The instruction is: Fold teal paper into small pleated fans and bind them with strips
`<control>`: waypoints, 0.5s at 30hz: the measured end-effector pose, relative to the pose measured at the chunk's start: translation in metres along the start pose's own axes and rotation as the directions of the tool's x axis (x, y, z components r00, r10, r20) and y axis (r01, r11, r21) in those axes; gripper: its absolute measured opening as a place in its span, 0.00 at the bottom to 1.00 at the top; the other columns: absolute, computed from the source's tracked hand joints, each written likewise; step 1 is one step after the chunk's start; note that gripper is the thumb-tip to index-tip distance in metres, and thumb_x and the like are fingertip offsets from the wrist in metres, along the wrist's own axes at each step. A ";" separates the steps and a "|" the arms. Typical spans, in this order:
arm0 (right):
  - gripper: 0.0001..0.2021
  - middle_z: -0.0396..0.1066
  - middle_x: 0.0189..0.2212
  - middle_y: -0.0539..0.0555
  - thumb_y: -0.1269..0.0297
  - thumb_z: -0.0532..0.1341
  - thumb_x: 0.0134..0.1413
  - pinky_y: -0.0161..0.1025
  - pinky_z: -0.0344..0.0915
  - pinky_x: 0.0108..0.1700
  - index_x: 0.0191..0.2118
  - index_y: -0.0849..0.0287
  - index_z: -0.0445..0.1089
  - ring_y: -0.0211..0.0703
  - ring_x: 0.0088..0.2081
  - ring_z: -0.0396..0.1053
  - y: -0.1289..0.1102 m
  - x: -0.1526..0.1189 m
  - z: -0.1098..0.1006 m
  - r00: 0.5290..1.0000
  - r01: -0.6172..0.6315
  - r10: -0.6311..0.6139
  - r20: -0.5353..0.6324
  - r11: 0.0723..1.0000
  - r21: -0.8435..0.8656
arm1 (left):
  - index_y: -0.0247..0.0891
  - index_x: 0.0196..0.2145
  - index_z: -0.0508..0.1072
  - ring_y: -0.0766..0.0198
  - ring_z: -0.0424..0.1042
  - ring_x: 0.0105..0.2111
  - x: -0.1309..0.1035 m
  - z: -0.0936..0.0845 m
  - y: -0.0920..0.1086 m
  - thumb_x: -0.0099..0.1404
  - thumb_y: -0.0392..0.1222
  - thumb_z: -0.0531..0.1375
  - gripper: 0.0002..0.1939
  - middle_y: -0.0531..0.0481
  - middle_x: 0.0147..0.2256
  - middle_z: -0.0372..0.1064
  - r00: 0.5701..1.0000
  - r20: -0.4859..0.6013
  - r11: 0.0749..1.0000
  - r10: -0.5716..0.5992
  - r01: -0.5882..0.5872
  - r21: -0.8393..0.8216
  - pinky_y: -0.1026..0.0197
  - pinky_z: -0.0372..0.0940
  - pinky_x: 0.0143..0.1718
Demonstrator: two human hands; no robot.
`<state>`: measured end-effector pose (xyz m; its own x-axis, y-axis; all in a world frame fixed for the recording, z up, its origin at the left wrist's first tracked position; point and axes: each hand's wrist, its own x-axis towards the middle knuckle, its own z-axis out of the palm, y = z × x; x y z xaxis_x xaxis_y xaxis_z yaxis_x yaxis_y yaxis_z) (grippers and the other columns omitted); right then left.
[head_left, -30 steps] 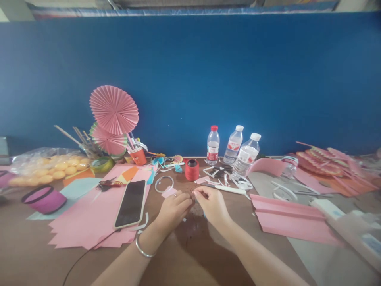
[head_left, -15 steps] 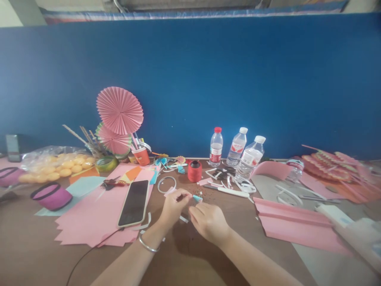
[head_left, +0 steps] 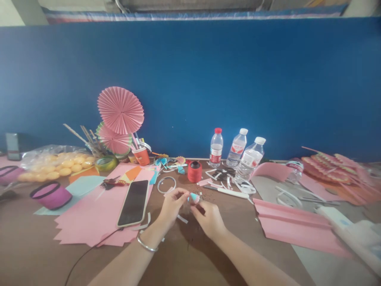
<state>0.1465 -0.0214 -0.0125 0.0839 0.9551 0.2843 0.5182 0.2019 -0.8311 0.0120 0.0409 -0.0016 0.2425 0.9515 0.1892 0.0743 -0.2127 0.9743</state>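
Observation:
My left hand (head_left: 172, 205) and my right hand (head_left: 209, 217) meet over the brown table (head_left: 190, 254), just in front of me. Between their fingertips they pinch a small pink-and-blue paper piece (head_left: 195, 197). A silver bangle (head_left: 145, 245) circles my left wrist. A red spool of thread (head_left: 194, 171) stands just beyond the hands, and a white ring (head_left: 166, 184) lies to its left. A black phone (head_left: 133, 203) rests on pink paper sheets (head_left: 95, 214) left of my left hand.
Three water bottles (head_left: 235, 153) stand against the blue wall. Pink paper fans (head_left: 120, 111) rise from a red cup (head_left: 142, 156) at the back left. A purple bowl (head_left: 51, 195) and bagged yellow balls (head_left: 50, 167) lie far left. Folded pink paper (head_left: 294, 226) and fans (head_left: 333, 169) fill the right.
Both hands lifted and shifted slightly. The small pink-and-blue piece, hidden a second ago, now shows between the fingertips. The right hand dipped, then rose back to meet the left.

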 end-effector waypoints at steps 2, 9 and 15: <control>0.11 0.66 0.19 0.49 0.60 0.56 0.50 0.32 0.53 0.24 0.26 0.61 0.69 0.36 0.20 0.60 0.000 0.000 0.004 0.992 -0.126 0.129 0.000 0.971 0.205 | 0.35 0.27 0.72 0.71 0.61 0.18 0.000 -0.002 0.002 0.55 0.45 0.59 0.09 0.54 0.21 0.67 0.998 -0.011 0.997 0.056 -0.055 0.061 0.68 0.54 0.20; 0.17 0.58 0.12 0.46 0.58 0.54 0.50 0.31 0.49 0.21 0.16 0.60 0.61 0.33 0.16 0.53 0.001 0.000 0.012 0.965 -0.245 0.263 0.003 0.893 0.378 | 0.39 0.27 0.72 0.62 0.68 0.33 -0.007 -0.007 0.008 0.57 0.40 0.58 0.04 0.50 0.31 0.70 0.956 0.028 0.918 0.292 -0.289 0.273 0.62 0.60 0.35; 0.09 0.66 0.24 0.47 0.57 0.57 0.48 0.34 0.61 0.30 0.28 0.56 0.58 0.38 0.26 0.65 -0.002 0.002 0.007 0.945 -0.180 0.299 -0.136 0.819 0.545 | 0.39 0.29 0.71 0.62 0.69 0.35 -0.008 -0.009 0.005 0.61 0.37 0.54 0.06 0.49 0.31 0.71 0.838 0.119 0.700 0.533 -0.515 0.494 0.56 0.59 0.44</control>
<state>0.1398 -0.0183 -0.0135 0.3499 0.9329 0.0854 -0.0550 0.1114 -0.9922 0.0016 0.0346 0.0034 0.3576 0.6578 0.6629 0.4053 -0.7488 0.5244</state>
